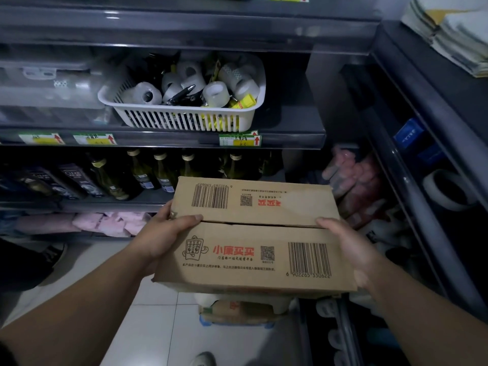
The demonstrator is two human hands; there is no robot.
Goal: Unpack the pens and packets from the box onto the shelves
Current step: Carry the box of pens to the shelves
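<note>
Cardboard box (253, 241) at centre-lower frame, held in the air in front of the shelving, approx. level, both top flaps closed with the seam running left-right across the middle. Barcodes, QR marks and red print visible on both flaps. Contents not visible. Left hand (163, 239) grips the box's left end: thumb (190, 219) lies flat on the top next to the seam, remaining fingers wrap round the side, tips hidden. Right hand (351, 249) grips the right end: thumb (324, 223) on top at the seam, other fingers hidden behind and under the box, so their spread cannot be told. Above the box, upper-centre frame: white slatted basket (182, 108) standing on a dark shelf (290, 128), holding tape rolls (216, 94), a dark pen (182, 93) and yellow packets (248, 101). Price labels (95, 138) w/ red arrows along that shelf's front edge. Next shelf down, left-centre: row of dark bottles (140, 170), tilted in this wide-angle view. Below those, left: pink folded cloths (113, 223). Upper right corner: stack of paper goods (454, 38). Right edge, mid-height: large tape roll (449, 192) on a side rack. Beneath the box, lower centre: sacks (237, 310) on the tiled floor (148, 326). Lighting dim; small print on labels not legible.
</note>
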